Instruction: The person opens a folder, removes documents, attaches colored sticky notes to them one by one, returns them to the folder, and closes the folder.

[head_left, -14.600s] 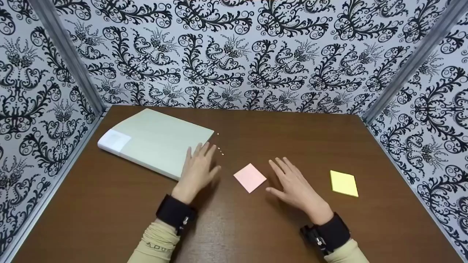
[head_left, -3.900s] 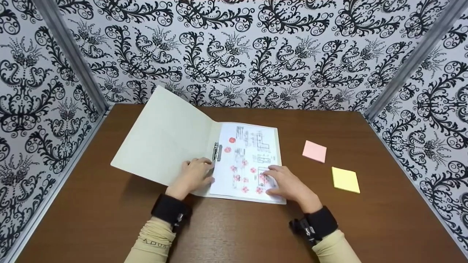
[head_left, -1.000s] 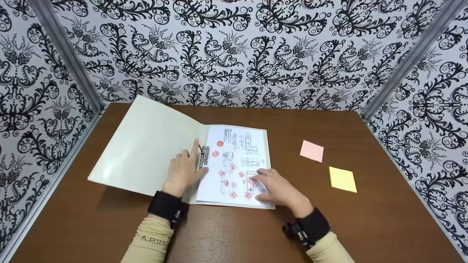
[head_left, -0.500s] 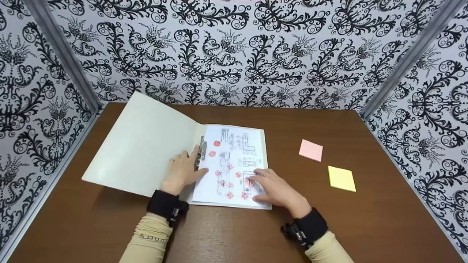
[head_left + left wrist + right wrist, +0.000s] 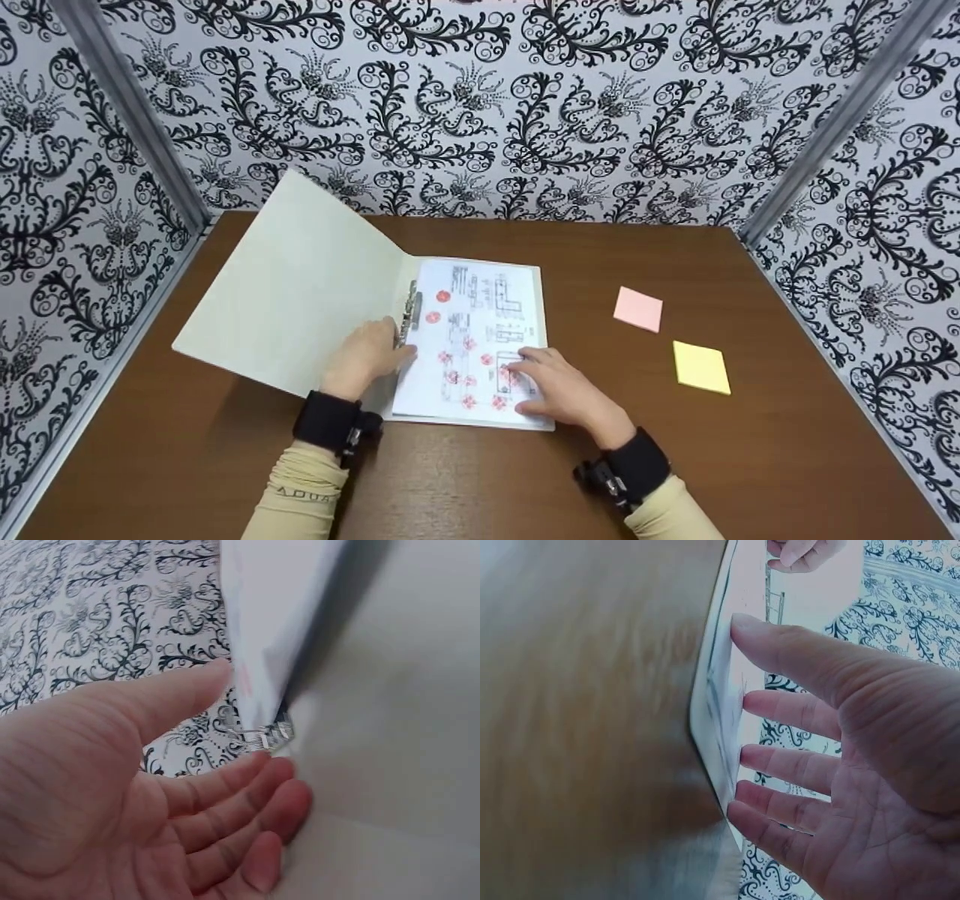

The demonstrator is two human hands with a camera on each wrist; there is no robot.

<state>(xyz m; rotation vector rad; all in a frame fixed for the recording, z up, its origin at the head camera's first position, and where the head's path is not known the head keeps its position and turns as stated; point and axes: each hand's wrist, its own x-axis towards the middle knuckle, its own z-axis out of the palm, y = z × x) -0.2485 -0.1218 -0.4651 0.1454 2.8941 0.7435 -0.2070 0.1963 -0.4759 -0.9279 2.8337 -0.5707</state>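
Observation:
A pale ring binder (image 5: 285, 277) lies open on the table, its cover tilted up at the left. Inside, a printed paper sheet (image 5: 480, 300) with red marks covers the right half. The metal ring mechanism (image 5: 409, 311) runs along the fold. My left hand (image 5: 366, 352) is at the fold below the rings, thumb over the sheet's left edge; in the left wrist view its loosely bent fingers (image 5: 289, 810) are against the cover's inner side. Relaxed and spread, my right hand (image 5: 566, 390) rests its fingertips on the sheet's lower right corner.
A pink sticky note pad (image 5: 638, 309) and a yellow sticky note pad (image 5: 701, 367) lie to the right of the binder on the brown table (image 5: 780, 450). Patterned panels (image 5: 480, 112) stand behind and at both sides.
Earlier the binder was closed at the left and the pink pad lay mid-table. Within the last second my left hand drew back from the rings, its index finger bending, and the cover rose slightly.

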